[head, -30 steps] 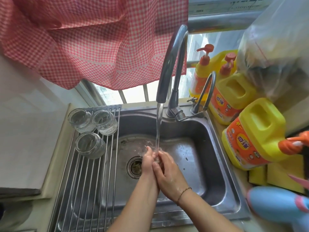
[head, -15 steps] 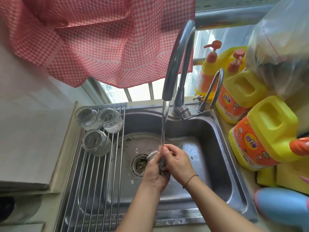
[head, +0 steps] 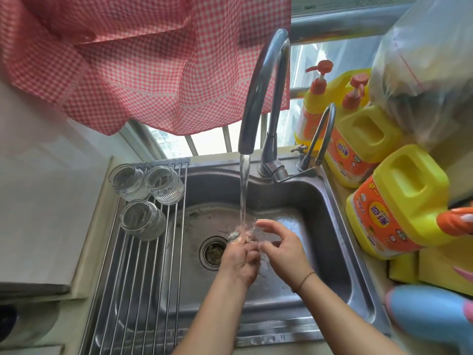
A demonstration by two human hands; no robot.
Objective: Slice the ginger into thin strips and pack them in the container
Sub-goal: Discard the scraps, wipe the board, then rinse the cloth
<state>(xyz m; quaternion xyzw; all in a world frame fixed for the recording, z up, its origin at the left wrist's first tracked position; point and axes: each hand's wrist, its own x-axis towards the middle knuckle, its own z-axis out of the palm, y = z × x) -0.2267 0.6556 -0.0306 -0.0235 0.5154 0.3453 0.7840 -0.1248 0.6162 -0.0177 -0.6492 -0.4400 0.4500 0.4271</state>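
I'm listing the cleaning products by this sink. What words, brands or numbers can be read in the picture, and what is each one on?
Near yellow jug: large purple logo characters on an orange label, too blurred to read; small print below unreadable.
Second yellow jug: the same kind of logo, partly hidden and blurred.
Pump bottle: label unreadable.
Tap base: faint engraved marks, too small to read.
Strip above the window: tiny print, unreadable.
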